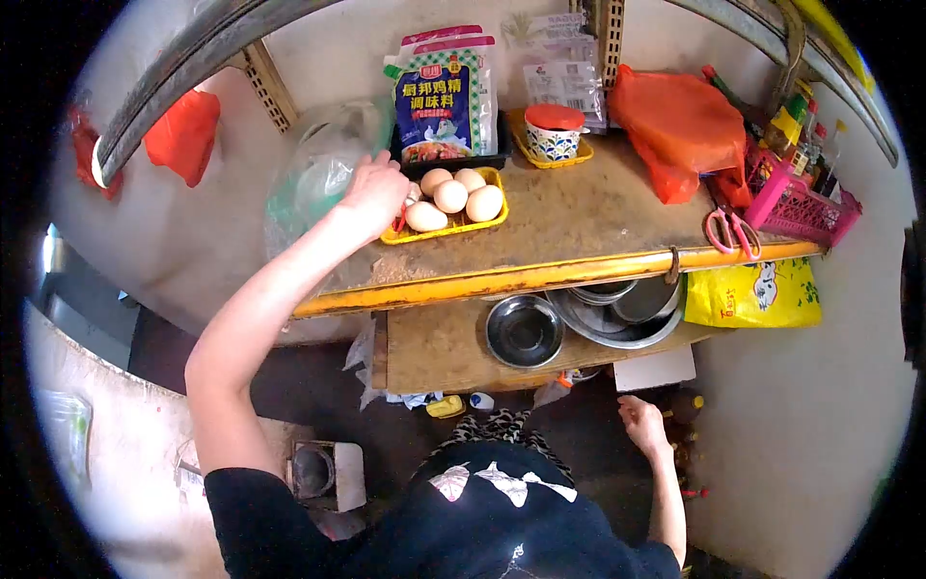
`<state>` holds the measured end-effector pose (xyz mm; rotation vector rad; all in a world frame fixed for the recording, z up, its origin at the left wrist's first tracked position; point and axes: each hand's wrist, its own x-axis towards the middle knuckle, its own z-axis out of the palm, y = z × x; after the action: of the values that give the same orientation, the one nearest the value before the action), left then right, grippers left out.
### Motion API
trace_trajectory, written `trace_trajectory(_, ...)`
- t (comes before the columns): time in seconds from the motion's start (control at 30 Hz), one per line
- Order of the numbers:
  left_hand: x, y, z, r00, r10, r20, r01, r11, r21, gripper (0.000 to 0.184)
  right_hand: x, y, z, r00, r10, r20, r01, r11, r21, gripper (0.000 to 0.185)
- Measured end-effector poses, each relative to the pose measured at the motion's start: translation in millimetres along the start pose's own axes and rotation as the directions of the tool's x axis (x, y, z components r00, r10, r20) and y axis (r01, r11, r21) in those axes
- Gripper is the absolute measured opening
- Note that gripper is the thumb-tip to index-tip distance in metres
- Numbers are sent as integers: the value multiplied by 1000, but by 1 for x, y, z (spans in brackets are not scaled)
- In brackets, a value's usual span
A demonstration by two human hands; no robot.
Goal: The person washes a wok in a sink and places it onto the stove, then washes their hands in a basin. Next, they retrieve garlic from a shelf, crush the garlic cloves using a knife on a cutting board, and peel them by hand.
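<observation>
1. Wooden shelf [598, 207] crosses the upper half of the frame, before a pale wall [791, 405].
2. Left hand [376, 193], left of upper centre, has its fingers bent down at the left end of a yellow tray [453, 230]; I cannot tell whether they grip something.
3. Eggs [449, 196] lie together in this tray, just right of that hand.
4. Behind the tray stands a seasoning bag [432, 111]; at left is a clear bag [328, 179].
5. Farther right are a jar [553, 143], an orange bag [675, 125], scissors [733, 232] and a pink basket [805, 207].
6. Right hand [641, 425], lower right of centre, hangs with fingers loosely curled; I cannot see anything held.
7. Above it, metal bowls [526, 330] rest on a lower board [434, 347].
</observation>
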<state>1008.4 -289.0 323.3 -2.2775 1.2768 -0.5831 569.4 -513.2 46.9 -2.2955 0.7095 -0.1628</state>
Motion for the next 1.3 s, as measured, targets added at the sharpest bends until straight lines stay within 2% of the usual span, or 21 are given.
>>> trace_trajectory(0.07,0,-8,9,998,21,-66,-21,1000,7,13,-2,3,3,999,39,-18,-38,998,40,23)
trace_trajectory(0.17,0,-13,0,996,-4,-85,-11,984,-178,13,-4,10,7,999,20,-36,-19,1000,12,24)
trace_trajectory(0.2,-2,-12,-7,996,-5,-86,-11,984,-180,13,-5,10,6,999,20,-36,-19,1000,10,24)
trace_trajectory(0.27,-4,-9,-17,982,-124,-141,59,917,-394,15,-6,7,5,998,47,-43,-46,999,29,21)
trace_trajectory(0.4,0,-12,-12,974,-123,-190,32,906,-423,15,-6,12,13,995,64,-81,-64,998,6,20)
trace_trajectory(0.47,2,-14,-9,949,-221,-227,62,833,-550,14,-7,8,17,992,73,-101,-71,997,20,21)
trace_trajectory(0.6,5,-34,-20,935,-296,-198,102,754,-649,14,-5,-10,14,987,30,-156,-27,999,17,23)
trace_trajectory(0.67,-6,-42,-35,924,-376,-68,118,450,-885,16,0,-36,2,946,-89,-313,55,992,-117,21)
trace_trajectory(0.7,-13,-45,-37,935,-347,-71,16,240,-971,19,4,-57,-6,911,-154,-384,116,986,-120,21)
trace_trajectory(0.73,-23,-44,-45,933,-353,-73,15,241,-970,19,8,-82,-17,933,-46,-357,33,998,-44,19)
trace_trajectory(0.8,-47,-35,-65,949,-296,-109,-180,-223,-958,11,22,-124,-28,877,-175,-447,222,974,53,16)
trace_trajectory(0.83,-59,-31,-70,946,-308,-101,-175,-224,-959,11,30,-146,-32,839,-261,-477,327,943,61,16)
trace_trajectory(0.87,-71,-27,-73,956,-279,-87,-172,-299,-938,13,39,-168,-34,793,-342,-505,430,900,66,15)
trace_trajectory(0.9,-80,-24,-73,965,-252,-72,-166,-375,-912,14,48,-190,-32,797,-351,-492,486,855,179,18)
trace_trajectory(0.93,-86,-22,-72,962,-269,-52,-156,-382,-911,14,55,-213,-29,805,-359,-473,528,798,292,22)
trace_trajectory(1.0,-93,-15,-66,973,-213,88,-50,-569,-821,13,64,-272,-22,866,-318,-385,498,608,618,30)
trace_trajectory(1.07,-93,-10,-52,957,-276,87,-91,-572,-815,8,80,-314,-21,800,-514,-310,600,663,448,36)
trace_trajectory(1.13,-104,-10,-46,925,-375,69,-159,-543,-825,6,106,-331,-5,566,-640,-520,811,545,212,34)
trace_trajectory(1.2,-136,-9,-58,918,-381,106,-142,-568,-811,7,110,-329,-4,570,-629,-529,817,504,280,31)
trace_trajectory(1.27,-176,-1,-61,915,-364,172,-110,-638,-762,23,91,-318,-9,673,-544,-501,736,563,377,25)
trace_trajectory(1.3,-196,5,-50,921,-333,204,-63,-643,-763,33,85,-302,-7,667,-548,-506,734,600,319,23)
